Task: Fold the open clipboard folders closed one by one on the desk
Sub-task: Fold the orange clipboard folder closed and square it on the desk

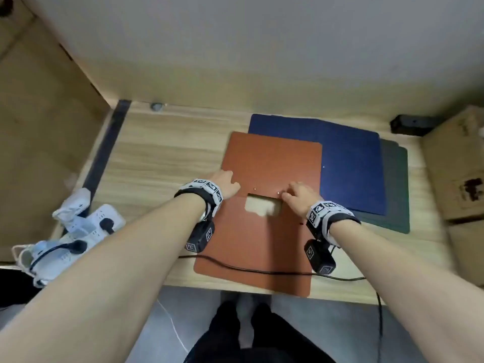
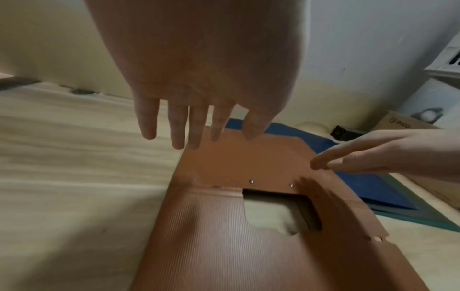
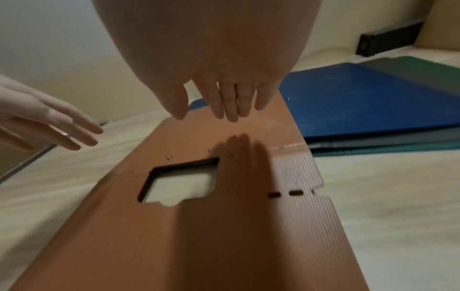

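Note:
A brown clipboard folder (image 1: pixel 272 163) lies spread open on the wooden desk (image 1: pixel 162 158), outer side up, with a rectangular cut-out (image 1: pixel 263 205) at its fold. My left hand (image 1: pixel 226 183) hovers over the folder's left edge near the fold, fingers straight and holding nothing. My right hand (image 1: pixel 298 196) hovers just right of the cut-out, fingers also straight. In the left wrist view the left hand (image 2: pixel 196 126) is above the far panel (image 2: pixel 248 157). In the right wrist view the right hand (image 3: pixel 224 102) casts a shadow on the brown folder (image 3: pixel 224 226). A blue folder (image 1: pixel 348 163) lies on a green folder (image 1: pixel 395 184) behind it to the right.
White power strips with plugs (image 1: pixel 78 231) sit at the desk's left end. A black cable (image 1: pixel 262 271) runs across the folder's near panel. Cardboard boxes (image 1: pixel 455 169) stand at the right, with a small black box (image 1: pixel 411 124) near the wall.

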Available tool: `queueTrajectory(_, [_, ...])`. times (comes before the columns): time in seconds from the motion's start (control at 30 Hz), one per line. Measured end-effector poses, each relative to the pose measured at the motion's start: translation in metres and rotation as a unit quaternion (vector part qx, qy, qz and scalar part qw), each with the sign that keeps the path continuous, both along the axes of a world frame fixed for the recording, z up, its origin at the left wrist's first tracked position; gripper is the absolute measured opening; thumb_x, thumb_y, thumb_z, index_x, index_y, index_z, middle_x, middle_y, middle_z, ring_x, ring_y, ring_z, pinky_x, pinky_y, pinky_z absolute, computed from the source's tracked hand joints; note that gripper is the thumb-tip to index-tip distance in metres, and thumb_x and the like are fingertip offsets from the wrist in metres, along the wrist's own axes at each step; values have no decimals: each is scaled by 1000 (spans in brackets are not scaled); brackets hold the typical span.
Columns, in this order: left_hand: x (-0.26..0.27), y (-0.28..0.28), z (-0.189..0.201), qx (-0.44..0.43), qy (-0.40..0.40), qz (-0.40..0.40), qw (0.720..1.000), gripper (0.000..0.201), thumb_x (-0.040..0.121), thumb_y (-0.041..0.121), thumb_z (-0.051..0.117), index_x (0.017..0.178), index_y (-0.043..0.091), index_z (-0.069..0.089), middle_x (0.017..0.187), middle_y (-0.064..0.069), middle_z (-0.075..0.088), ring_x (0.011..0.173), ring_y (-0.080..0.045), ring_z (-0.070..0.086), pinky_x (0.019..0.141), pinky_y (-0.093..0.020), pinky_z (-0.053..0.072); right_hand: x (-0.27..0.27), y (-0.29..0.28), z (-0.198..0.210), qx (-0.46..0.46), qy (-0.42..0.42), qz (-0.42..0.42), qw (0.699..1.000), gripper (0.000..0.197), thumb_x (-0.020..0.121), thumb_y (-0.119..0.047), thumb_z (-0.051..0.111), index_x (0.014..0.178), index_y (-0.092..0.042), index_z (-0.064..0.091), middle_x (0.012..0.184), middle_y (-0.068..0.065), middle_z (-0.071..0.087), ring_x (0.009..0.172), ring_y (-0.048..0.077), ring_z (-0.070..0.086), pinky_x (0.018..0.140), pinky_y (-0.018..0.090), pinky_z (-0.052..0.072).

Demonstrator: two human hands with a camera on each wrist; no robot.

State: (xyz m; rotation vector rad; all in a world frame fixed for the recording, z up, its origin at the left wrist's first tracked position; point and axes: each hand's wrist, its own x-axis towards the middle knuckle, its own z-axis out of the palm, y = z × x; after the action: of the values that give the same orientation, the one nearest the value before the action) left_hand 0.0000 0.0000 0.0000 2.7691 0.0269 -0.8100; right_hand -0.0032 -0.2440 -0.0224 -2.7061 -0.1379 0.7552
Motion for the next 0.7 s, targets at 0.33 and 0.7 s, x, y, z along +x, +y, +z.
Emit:
queueTrajectory(0.33, [-6,12,-43,12,76,23,997,45,90,35,48,127,9,48,132,-14,47,109,-35,56,91,-43,49,-17,-15,-29,14,-41,-39,998,50,93,-31,51,136,-7,49,142,10,47,129,29,47,108,38,38])
queueTrajectory(0.7, [3,18,-69,-88,66,300,948,51,78,30,65,122,7,51,121,-15,56,107,-35,58,94,-45,51,-19,-60,-47,29,-7,-292,956,43,82,-42,65,112,-13,53,104,4,64,94,28,65,81,35,52])
